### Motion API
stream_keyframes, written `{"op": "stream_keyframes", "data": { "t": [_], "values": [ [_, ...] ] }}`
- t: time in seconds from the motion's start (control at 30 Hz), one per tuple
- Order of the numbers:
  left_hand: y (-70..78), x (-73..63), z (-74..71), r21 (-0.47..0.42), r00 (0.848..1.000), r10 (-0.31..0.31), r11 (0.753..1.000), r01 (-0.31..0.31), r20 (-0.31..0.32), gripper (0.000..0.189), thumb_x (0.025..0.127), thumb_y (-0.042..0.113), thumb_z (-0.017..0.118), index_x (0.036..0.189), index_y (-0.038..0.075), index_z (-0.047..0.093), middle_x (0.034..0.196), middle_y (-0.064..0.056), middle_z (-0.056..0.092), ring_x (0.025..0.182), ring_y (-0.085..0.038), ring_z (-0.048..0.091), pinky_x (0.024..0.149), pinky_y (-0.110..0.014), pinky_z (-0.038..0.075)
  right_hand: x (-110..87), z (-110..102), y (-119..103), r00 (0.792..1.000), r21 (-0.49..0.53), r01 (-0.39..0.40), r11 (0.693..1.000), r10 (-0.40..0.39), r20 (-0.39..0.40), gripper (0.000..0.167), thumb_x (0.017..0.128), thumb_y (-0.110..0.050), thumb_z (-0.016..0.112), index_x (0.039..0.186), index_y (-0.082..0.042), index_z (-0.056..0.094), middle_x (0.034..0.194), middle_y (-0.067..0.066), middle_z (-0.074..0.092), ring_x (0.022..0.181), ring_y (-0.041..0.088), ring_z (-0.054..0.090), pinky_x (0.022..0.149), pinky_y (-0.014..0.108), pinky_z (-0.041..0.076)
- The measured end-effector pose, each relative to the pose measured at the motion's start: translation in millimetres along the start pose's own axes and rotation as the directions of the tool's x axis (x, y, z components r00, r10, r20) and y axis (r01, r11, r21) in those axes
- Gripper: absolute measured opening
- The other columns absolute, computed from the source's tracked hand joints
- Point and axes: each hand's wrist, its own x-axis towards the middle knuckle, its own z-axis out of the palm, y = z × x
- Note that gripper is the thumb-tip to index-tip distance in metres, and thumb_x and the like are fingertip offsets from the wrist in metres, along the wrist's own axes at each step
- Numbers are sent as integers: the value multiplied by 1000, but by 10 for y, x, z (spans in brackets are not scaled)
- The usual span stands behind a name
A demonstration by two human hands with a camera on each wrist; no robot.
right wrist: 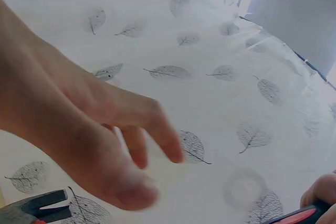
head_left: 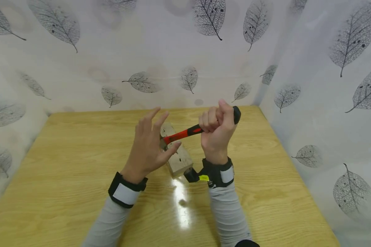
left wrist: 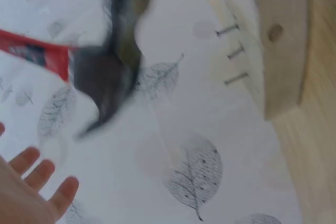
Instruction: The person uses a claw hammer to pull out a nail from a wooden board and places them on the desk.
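Your right hand (head_left: 217, 130) has a full grip on the hammer (head_left: 188, 132) handle, pretty far back, so good leverage there. Left hand (head_left: 146, 147) isn't holding anything: fingers spread wide, hovering by the hammer head (left wrist: 107, 72). The wooden block (head_left: 180, 160) is around the middle of the worktop (head_left: 65, 171), slanting from far left to near right, and the left wrist view shows a row of three nails (left wrist: 236, 51) sticking out of its upper face.

Looks like hammer work on those nails to me, though I can't tell if you're driving or pulling. Either way I'd get the left hand out of the swing and pin the block's near end, since loose wood will probably skid. The head looks side-on and clear of the nails, so turn the face or claw square to one nail before putting weight into it.
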Motion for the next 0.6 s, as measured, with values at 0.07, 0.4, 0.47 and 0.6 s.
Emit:
{"op": "stream_keyframes", "data": {
  "t": [0.07, 0.4, 0.47, 0.6],
  "values": [
    [-94, -24, 12, 47, 999, -36, 998, 37, -19, 92, 88, 62, 61, 157, 10, 30, 158, -23, 30, 128, -43, 40, 96, -58, 36, 32, -30, -63, 999, -25, 42, 999, -42, -4, 52, 102, -12, 44, 58, -17, 15, 48, -6, 16, 36, 6, 16, 37, 22, 12],
    [-419, -295, 285, 217, 810, -381, 924, 315, 445, 115, 82, 73, 67, 162, 6, 19, 165, -24, 21, 153, -42, 21, 112, -66, 32, 110, -132, -55, 992, -342, 124, 931, -122, 29, 49, 97, -3, 50, 54, -8, 27, 46, -4, 20, 34, 8, 15, 35, 24, 12],
    [-449, -331, 337, 237, 763, -380, 924, 298, 523, 115, 82, 74, 66, 160, 2, 23, 164, -25, 25, 153, -41, 21, 113, -65, 32, 104, -131, 13, 992, -388, 123, 913, -118, 35, 48, 97, -5, 52, 54, -7, 31, 46, -3, 23, 34, 9, 16, 35, 25, 13],
    [-479, -383, 390, 260, 694, -384, 923, 283, 609, 112, 85, 74, 63, 158, -2, 28, 163, -23, 30, 152, -39, 26, 113, -62, 35, 72, -132, 144, 994, -419, 113, 901, -102, 47, 48, 98, -9, 54, 54, -6, 35, 45, -3, 26, 34, 11, 18, 34, 26, 15]
  ]
}}
